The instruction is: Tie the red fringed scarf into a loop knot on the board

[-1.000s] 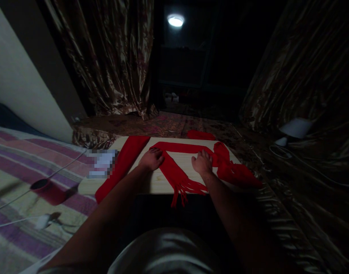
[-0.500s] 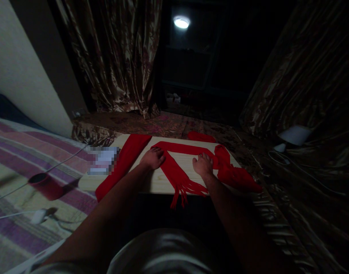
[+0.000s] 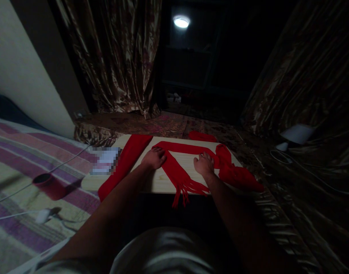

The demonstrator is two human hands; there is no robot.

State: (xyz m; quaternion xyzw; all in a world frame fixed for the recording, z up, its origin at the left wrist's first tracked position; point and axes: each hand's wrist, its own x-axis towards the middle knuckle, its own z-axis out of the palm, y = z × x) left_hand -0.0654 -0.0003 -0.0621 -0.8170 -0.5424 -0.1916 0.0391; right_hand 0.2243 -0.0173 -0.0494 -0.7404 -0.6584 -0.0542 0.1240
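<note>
Curtains (image 3: 126,57): patterned, hanging at eleven o'clock and two o'clock from the middle of the board (image 3: 186,163), twelve being its far edge; a dark window (image 3: 188,64) stands between them.
Bed (image 3: 20,152): striped cover, toward nine.
Board: pale wood, bearing red cloth.
Scarf (image 3: 177,167): red, on the board; runs along the far side, turns at ten, slants to a fringe (image 3: 177,196) over the near edge at five; bunched at three.
Strip (image 3: 120,167): red, across the board at nine; whether it joins the scarf, cannot tell.
Lamp (image 3: 298,134): pale shade, off the board, nearly three.
Cup (image 3: 53,188): red, on the bed, about nine.
Left hand (image 3: 154,157): palm down on the scarf's turn, fingers slightly bent; whether it grips, cannot tell.
Right hand (image 3: 203,164): three o'clock, fingers curled at the scarf's near edge; grip unclear.
Plug (image 3: 42,216): white, corded, on the bed at eight.
</note>
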